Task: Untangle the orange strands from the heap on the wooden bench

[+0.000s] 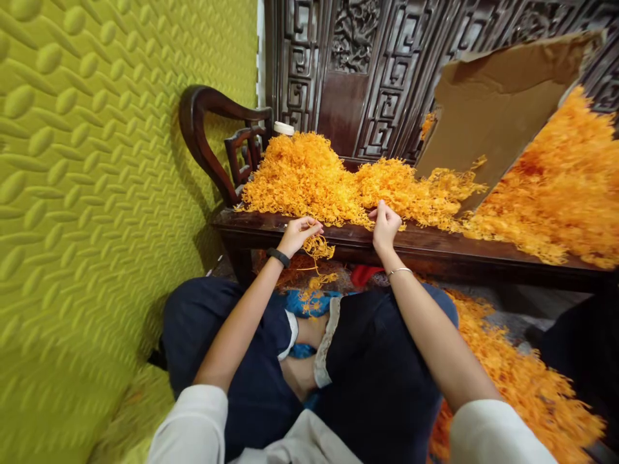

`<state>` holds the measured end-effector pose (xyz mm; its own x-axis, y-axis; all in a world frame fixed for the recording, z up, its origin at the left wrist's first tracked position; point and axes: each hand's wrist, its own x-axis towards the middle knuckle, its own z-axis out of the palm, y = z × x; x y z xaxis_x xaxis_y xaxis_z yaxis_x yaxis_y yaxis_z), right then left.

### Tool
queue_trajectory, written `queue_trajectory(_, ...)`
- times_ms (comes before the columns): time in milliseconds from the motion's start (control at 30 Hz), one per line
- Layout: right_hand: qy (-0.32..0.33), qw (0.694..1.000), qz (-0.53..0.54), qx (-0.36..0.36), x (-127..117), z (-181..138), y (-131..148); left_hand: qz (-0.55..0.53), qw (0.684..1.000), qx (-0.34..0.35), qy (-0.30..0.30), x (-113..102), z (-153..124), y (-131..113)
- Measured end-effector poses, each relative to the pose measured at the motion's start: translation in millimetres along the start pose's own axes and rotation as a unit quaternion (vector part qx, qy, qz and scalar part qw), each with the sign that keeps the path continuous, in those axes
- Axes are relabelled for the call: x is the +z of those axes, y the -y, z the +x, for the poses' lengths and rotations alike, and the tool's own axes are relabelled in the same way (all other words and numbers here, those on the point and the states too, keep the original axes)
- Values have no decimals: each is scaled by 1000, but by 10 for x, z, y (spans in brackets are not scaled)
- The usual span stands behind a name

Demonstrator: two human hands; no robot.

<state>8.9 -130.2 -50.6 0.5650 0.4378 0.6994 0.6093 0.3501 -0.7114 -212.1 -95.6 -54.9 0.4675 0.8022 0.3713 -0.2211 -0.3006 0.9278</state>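
My left hand, with a black band at its wrist, is closed in a pinch on a dangling bunch of orange curly strands. The bunch hangs in front of the bench edge and trails down over my lap. My right hand, a thin bangle at its wrist, has its fingers pressed together by the front of the orange heap. Whatever it may hold is too small or hidden to make out. Both hands are apart, just above the front edge of the dark wooden bench.
A brown cardboard sheet leans on the bench, with a larger orange pile to its right. More orange strands lie low on the right. A curved wooden armrest and a yellow-green textured wall stand left.
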Motion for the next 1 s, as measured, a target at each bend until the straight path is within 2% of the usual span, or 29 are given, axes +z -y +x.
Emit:
queue_trajectory(100,22,1000,-7,-1,-2,-8,-13,12,1000,7,3,2,-4,16)
queue_trajectory(200,-2,1000,-13,14,-14,4,-65,18,1000,13,6,-6,6,48)
queue_trajectory(433,-140,987,-23,69,15,87,-199,14,999,26,20,-62,-28,81)
queue_trajectory(567,-253,965,-30,60,79,75,-19,-5,999,19,39,-127,-50,74)
queue_trajectory(667,-287,957,-20,28,162,42,209,-14,999,11,36,-134,-59,68)
queue_trajectory(800,-218,976,17,-12,277,-61,409,-25,1000,5,6,-109,-81,52)
queue_trajectory(1000,-8,996,91,-22,313,-296,579,-70,995,25,-66,-131,-116,-121)
